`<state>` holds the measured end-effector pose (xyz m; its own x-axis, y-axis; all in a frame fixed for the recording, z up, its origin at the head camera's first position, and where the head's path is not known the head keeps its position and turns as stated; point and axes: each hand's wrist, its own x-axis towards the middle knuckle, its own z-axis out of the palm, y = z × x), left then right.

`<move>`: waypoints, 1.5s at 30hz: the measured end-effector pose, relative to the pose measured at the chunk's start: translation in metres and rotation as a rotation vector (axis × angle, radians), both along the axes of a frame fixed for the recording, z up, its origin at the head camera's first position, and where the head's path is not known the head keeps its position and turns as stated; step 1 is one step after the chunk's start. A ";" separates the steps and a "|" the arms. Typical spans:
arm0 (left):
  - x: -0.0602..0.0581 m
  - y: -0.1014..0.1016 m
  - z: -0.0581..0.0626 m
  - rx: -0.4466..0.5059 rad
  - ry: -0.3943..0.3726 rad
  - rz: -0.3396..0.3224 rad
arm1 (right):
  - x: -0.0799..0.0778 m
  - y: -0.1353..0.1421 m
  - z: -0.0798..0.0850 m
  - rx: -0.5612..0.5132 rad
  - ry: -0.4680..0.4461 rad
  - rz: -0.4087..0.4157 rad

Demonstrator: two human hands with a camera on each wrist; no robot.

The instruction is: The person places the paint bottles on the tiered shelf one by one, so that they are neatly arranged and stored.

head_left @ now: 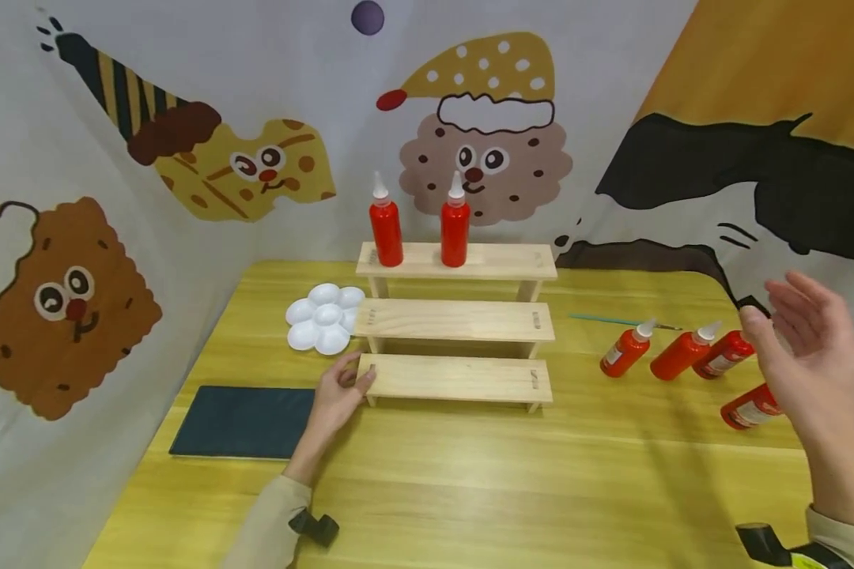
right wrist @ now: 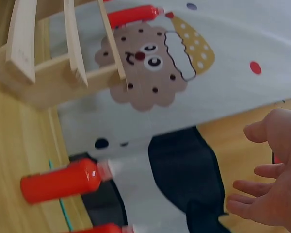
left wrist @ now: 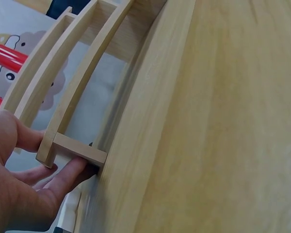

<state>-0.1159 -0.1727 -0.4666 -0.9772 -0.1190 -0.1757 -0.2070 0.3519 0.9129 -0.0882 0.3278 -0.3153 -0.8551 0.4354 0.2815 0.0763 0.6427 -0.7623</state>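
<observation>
A three-tier wooden stand [head_left: 455, 378] stands in the middle of the table. My left hand [head_left: 336, 395] grips the left end of its lowest step, thumb on top and fingers underneath, as the left wrist view shows. On the top tier stand two red squeeze bottles, a left one [head_left: 387, 235] and a right one [head_left: 455, 237], both with pointed white nozzles. Raised at the right, my right hand [head_left: 818, 363] holds nothing, its fingers spread and loosely bent. In the head view it overlaps the nearest of several red bottles [head_left: 676, 356] on the table.
Left of the stand lies a white flower-shaped palette [head_left: 325, 318]. A dark flat board [head_left: 242, 423] is nearer the front left. Behind the red bottles on the right lies a thin teal paintbrush [head_left: 605, 319]. A cloth with cartoon cookies [head_left: 270, 237] hangs around the table.
</observation>
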 end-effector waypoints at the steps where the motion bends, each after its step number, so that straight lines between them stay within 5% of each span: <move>1: 0.000 0.001 -0.001 -0.009 0.001 -0.003 | 0.003 0.004 -0.002 -0.010 -0.013 -0.026; 15: -0.001 0.001 -0.001 -0.036 0.018 -0.005 | 0.025 0.044 -0.036 -0.113 -0.110 -0.342; 31: -0.001 0.001 -0.002 -0.032 0.016 -0.002 | 0.034 0.064 -0.094 -0.236 -0.292 -0.384; 45: 0.000 0.001 -0.002 -0.030 0.019 0.004 | 0.024 0.075 -0.121 -0.296 -0.411 -0.376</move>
<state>-0.1161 -0.1718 -0.4687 -0.9798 -0.1277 -0.1538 -0.1915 0.3784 0.9056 -0.0642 0.4032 -0.4364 -0.6413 0.7361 -0.2165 0.5807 0.2812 -0.7640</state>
